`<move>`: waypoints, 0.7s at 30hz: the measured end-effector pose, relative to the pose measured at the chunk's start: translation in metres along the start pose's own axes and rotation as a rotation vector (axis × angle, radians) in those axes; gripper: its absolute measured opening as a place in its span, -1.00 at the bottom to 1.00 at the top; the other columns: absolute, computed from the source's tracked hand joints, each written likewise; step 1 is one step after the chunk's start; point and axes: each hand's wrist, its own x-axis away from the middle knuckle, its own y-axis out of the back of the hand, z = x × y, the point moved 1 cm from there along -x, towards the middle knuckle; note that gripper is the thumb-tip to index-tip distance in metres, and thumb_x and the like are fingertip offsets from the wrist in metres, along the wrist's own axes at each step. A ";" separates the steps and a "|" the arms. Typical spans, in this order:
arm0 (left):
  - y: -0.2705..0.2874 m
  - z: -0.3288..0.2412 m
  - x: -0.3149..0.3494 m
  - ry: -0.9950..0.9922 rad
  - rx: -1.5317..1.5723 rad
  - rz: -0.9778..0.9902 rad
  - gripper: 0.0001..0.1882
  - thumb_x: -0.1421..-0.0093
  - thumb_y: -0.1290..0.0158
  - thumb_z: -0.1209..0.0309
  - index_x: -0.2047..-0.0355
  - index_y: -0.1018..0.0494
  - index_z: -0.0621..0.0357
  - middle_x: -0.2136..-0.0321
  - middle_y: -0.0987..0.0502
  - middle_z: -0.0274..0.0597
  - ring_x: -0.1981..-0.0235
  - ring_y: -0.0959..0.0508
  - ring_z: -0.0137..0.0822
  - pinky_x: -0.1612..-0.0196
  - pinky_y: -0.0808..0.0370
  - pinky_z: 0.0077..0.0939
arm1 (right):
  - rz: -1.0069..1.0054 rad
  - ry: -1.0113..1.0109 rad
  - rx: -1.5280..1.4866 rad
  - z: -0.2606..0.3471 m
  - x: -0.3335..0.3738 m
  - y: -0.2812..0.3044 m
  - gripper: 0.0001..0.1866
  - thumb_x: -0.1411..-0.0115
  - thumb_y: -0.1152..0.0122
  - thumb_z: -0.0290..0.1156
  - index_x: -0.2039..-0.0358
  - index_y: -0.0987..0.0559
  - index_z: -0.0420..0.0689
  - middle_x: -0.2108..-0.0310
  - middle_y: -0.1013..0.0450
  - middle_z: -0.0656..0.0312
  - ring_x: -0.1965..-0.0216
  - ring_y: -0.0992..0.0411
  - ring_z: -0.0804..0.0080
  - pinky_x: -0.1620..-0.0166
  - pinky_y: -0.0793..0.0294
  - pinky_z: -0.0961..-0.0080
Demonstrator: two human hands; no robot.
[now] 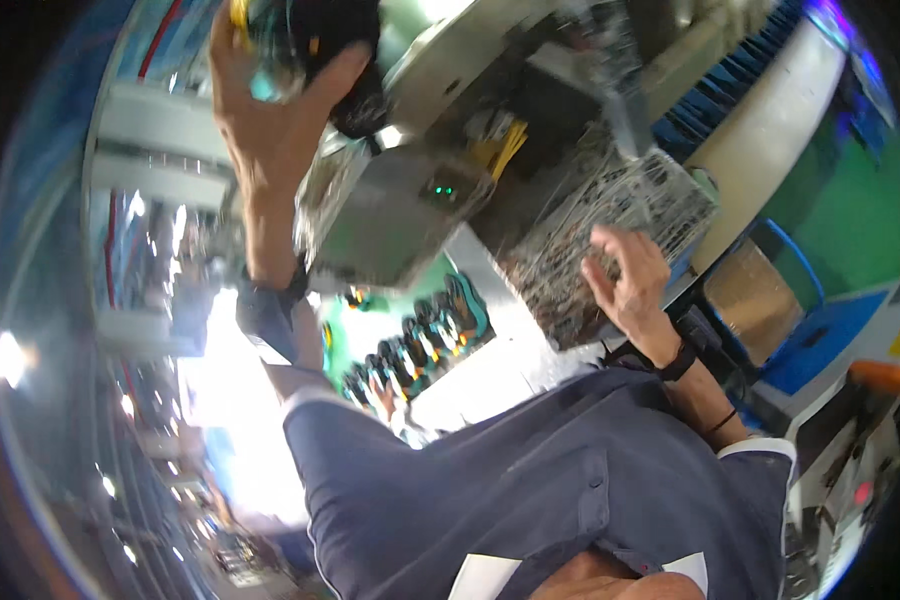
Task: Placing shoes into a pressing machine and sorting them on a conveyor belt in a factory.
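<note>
My left hand (270,125) is raised at the upper left, fingers curved around a black shoe (335,50) with yellow and teal parts. The top edge of the picture cuts the shoe off, and its far side is hidden. Lower and to the right, my right hand (627,280) hangs in front of a dirty wire-mesh tray (660,200). Its fingers are bent and apart, with nothing between them.
A metal machine housing (390,220) with small green lights stands between my hands. Several black-and-teal shoes (425,335) are lined up beyond it, beside another person's hand (382,398). At the right are a cardboard piece (752,300) and a blue surface (820,345).
</note>
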 end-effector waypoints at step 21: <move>-0.124 -0.066 0.278 0.724 0.920 0.241 -0.71 -0.14 -0.20 0.35 0.19 -0.55 0.29 0.40 -0.60 -0.02 0.37 -0.62 -0.26 0.29 -0.54 -0.40 | 0.232 -0.280 -0.103 0.021 -0.013 0.043 -0.24 -0.01 -0.41 -0.42 -0.22 -0.30 -0.21 -0.14 -0.34 0.02 -0.17 -0.30 0.25 -0.21 -0.25 0.40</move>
